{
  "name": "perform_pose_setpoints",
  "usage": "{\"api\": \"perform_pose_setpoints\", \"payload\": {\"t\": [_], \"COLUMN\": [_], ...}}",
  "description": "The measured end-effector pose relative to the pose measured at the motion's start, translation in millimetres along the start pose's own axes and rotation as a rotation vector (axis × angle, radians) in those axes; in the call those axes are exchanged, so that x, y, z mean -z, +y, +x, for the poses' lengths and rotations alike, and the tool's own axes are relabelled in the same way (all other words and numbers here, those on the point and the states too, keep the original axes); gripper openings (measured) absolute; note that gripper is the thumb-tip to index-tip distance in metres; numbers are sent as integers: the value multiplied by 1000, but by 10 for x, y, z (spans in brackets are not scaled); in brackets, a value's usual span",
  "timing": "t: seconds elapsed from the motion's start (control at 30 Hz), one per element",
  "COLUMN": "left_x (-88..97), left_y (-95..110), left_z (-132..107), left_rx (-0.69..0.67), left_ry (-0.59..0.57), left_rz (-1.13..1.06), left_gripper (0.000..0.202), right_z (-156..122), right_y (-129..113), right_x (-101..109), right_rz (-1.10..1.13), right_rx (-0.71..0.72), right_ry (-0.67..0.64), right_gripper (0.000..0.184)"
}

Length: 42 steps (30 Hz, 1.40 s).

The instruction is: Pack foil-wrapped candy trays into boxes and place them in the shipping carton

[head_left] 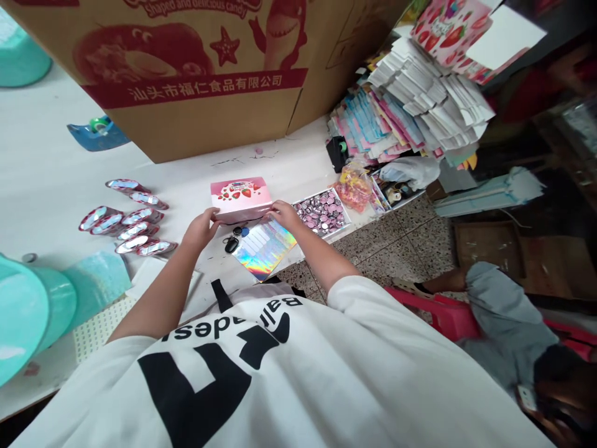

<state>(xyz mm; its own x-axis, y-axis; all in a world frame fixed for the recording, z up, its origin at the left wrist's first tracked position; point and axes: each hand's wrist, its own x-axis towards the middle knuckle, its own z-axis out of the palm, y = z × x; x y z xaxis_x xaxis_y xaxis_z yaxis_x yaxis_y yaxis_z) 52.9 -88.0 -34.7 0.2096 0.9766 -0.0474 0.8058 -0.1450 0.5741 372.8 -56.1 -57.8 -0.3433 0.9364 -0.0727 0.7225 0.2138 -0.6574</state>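
There are two hands [200, 229] [284, 215] on one box [240, 194], eight shiny packets [138, 231], two tape dispensers [96, 140] and one printed carton [205, 127].

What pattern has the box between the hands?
The box has red strawberries on pink and white; head view.

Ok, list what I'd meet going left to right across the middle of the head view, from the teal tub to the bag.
Teal tub, shiny packets, left hand, pink strawberry box, right hand, round pink-and-silver pieces, clear bag.
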Motion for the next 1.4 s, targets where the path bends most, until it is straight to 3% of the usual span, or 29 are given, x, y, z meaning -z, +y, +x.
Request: {"api": "perform_pose_setpoints", "payload": {"t": [0.2,0.37,0.53,0.73,0.83,0.97,1.07,1.17,1.3,1.4], "left_x": [32,-59,-150,-113,-221,-559,-765,-819,-774,-767], "left_y": [-15,-17,57,-95,-171,-131,-101,-173,-338,-381], "left_z": [44,89,89,129,19,-128,-145,-112,-88,-103], "left_rx": [-18,-64,-86,-128,-138,-6,22,2,-54,-58], "left_ry": [-86,-120,-208,-335,-175,157,224,236,196,156], "left_rz": [118,210,146,36,-96,-286,-363,-421,-470,-458], "left_gripper": [35,32,42,45,51,57,49,49,42,44], "right_z": [-47,-79,-125,-82,-115,-171,-64,157,350,328], "right_y": [-48,-98,-41,203,172,-252,-694,-967,-966,-881], "right_x": [1,4,-23,-147,-149,-83,-104,-197,-275,-293], "right_rz": [-152,-261,-193,-67,-35,-286,-491,-583,-609,-624], "right_rx": [-15,-52,-45,34,45,-35,110,250,335,374], "right_ry": [-52,-64,-89,59,166,361,189,-24,-168,-178], "right_gripper": [24,24,24,22,27,68,71,66,57,53]}}
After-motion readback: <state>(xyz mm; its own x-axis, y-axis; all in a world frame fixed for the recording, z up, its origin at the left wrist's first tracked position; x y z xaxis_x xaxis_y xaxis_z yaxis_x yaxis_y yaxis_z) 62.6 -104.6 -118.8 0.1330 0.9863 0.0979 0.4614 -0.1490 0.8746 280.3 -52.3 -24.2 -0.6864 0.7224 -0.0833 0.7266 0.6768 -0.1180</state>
